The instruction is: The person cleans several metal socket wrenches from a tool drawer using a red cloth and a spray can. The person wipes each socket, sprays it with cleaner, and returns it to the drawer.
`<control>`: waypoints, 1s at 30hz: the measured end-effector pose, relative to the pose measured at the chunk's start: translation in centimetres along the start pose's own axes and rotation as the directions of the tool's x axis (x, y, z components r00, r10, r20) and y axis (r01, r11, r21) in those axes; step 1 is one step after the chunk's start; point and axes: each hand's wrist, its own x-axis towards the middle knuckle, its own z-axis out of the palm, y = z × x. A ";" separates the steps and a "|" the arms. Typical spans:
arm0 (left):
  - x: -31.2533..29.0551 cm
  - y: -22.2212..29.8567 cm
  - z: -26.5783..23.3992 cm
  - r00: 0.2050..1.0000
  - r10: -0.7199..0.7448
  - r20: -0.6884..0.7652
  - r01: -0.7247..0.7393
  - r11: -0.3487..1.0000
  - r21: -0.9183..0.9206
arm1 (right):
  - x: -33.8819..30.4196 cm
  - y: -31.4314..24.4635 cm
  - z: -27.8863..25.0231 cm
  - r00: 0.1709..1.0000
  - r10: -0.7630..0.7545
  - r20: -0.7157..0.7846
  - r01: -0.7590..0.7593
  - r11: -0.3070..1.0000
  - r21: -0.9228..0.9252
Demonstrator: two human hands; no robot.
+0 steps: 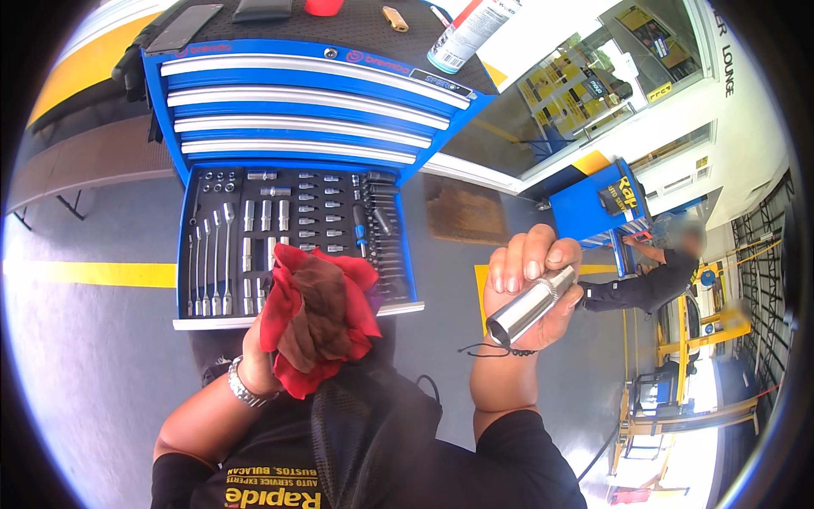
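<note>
My right hand (517, 261) is raised to the right of the open drawer, its fingers closed around a shiny chrome deep socket (527, 312). The socket's wide open end points down and to the left, and its narrower knurled end lies near my fingertips. In my left hand (259, 363) is a bunched red and brown cloth (326, 318), which covers most of the fingers. Cloth and hand are in front of the near edge of the drawer (216, 323). Combination wrenches (215, 263), chrome sockets (283, 215) and a blue-handled driver (359, 229) lie in its dark foam.
The blue tool chest (161, 102) carries a spray can (466, 38), a phone (182, 27) and a red object (324, 7) on top. A brown mat (465, 209) lies on the floor. Farther right, another person (657, 276) works at a blue cabinet (593, 204).
</note>
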 end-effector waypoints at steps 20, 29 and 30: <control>-1.2 4.8 -6.1 0.880 0.353 0.316 -0.465 0.774 0.431 | 26.5 13.0 -12.7 0.885 -0.440 -0.154 -0.113 0.118 -0.987; -1.9 5.7 -4.9 0.776 0.489 0.399 -0.592 0.783 0.192 | 31.9 10.5 -14.9 0.958 -0.285 0.003 0.054 0.170 -0.984; -1.8 6.0 -5.1 0.783 0.517 0.346 -0.603 0.767 0.217 | 30.2 9.4 -12.7 0.948 -0.300 0.108 0.156 0.139 -0.978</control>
